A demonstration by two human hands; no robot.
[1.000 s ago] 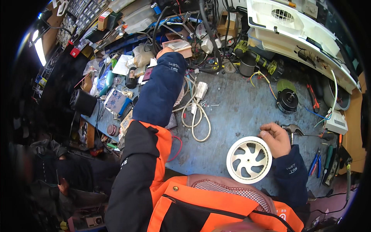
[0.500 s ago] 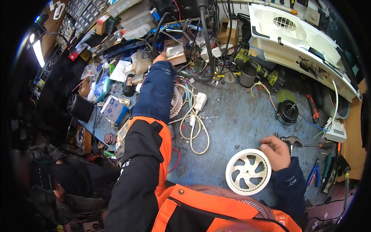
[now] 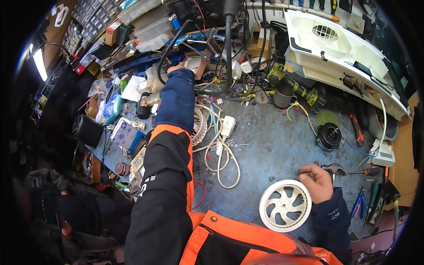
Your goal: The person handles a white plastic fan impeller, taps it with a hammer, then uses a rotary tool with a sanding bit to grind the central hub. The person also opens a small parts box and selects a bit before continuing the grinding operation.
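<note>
My left hand (image 3: 176, 67) reaches far across the bench to the clutter at the back. It is beside a small open cardboard box (image 3: 194, 66) and a clear plastic bag (image 3: 154, 77). My sleeve hides most of its fingers, so its grip does not show. Close to my body, my right hand (image 3: 319, 182) grips the rim of a round white fan wheel (image 3: 285, 206) with curved blades. The thumb lies at the rim's upper right. Partly behind my left forearm sits a white ribbed blower wheel (image 3: 200, 128), next to a coiled pale cord with a white plug (image 3: 227, 127).
A black motor (image 3: 329, 136) with wires stands at the right, near red-handled pliers (image 3: 357, 129). Past my right hand lies a hammer (image 3: 334, 169). A large white housing (image 3: 335, 57) and a green drill (image 3: 304, 88) are at the back. Small screws are scattered mid-bench.
The view has tilted slightly, so the bench items sit lower in the picture. Both hands stay in about the same places, the right one still with the fan wheel.
</note>
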